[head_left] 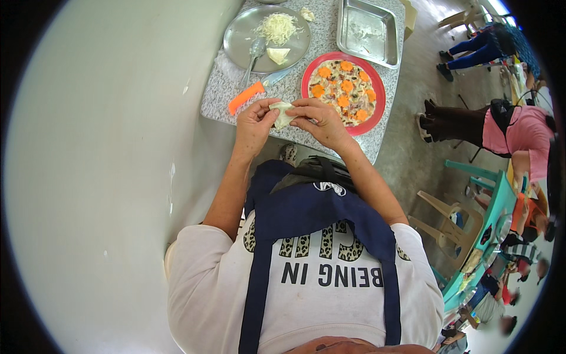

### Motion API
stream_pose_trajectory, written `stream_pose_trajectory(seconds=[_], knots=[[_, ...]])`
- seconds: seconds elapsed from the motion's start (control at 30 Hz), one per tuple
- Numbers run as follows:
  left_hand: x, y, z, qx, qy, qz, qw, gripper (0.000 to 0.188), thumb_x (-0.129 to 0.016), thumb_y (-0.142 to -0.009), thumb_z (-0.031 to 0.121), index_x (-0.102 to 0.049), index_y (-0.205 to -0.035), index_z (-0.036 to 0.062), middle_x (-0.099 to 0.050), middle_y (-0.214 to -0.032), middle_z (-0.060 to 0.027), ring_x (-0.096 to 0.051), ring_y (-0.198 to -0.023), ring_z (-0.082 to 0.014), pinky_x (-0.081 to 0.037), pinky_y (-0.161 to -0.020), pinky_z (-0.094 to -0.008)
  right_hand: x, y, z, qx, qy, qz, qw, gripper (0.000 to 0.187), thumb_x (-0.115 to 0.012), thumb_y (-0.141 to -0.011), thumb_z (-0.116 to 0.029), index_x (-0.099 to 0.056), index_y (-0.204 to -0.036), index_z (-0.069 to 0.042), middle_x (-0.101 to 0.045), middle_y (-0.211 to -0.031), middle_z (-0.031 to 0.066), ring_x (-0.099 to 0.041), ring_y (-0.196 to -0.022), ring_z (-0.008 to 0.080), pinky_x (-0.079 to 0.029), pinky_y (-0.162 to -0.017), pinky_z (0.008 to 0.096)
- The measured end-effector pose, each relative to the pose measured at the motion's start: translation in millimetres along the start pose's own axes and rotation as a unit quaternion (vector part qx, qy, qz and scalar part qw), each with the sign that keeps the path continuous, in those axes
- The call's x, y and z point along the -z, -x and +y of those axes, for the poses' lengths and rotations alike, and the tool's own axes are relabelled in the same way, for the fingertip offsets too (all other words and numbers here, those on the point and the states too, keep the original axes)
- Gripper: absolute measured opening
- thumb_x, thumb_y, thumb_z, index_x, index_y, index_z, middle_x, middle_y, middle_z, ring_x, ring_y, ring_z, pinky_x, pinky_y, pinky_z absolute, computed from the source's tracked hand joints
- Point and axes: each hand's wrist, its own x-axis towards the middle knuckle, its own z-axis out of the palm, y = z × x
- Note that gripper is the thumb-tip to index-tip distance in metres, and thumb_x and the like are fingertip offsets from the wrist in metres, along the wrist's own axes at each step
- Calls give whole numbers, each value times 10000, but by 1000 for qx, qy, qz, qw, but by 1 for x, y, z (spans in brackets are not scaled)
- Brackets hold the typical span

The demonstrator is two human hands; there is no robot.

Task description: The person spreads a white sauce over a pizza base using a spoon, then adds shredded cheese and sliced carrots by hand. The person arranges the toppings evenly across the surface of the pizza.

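Observation:
My left hand (256,125) and my right hand (321,122) meet at the near edge of the speckled table. Both pinch a small, thin, pale greenish-white piece (282,115) between the fingertips; its exact kind is unclear. Just beyond my right hand is a red-rimmed round plate (379,88), spread with a creamy layer, brown bits and orange flower-shaped slices (346,86). Ahead of my left hand lies an orange tool or handle (246,98), with a flat blade-like piece (277,76) beside it.
A round metal tray (239,41) at the back left carries white shreds (277,28), a pale wedge (277,55) and a spoon (256,50). A rectangular metal pan (368,32) stands at the back right. A wall (106,177) rises on the left; chairs, a green table (480,236) and people are rightward.

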Motion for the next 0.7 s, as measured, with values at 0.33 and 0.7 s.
stream_pose_trajectory(seconds=[0.33, 0.7], knots=[[2, 16, -1, 32, 12, -29, 999, 271, -620, -894, 26, -585, -1154, -45, -669, -969, -91, -637, -828, -120, -534, -737, -247, 0, 8, -5, -14, -6, -9, 1000, 131, -720, -804, -91, -717, -931, -58, -679, -992, 85, -673, -823, 206, -529, -710, 299], [-1, 34, 6, -4, 1, -83, 997, 554, -683, -838, -8, -442, -1336, -34, -614, -1133, -103, -603, -1011, -144, -493, -889, -267, -1, 13, -13, 19, 10, -4, 1000, 118, -728, -792, -91, -714, -902, -51, -683, -975, 98, -674, -820, 225, -533, -710, 308]])
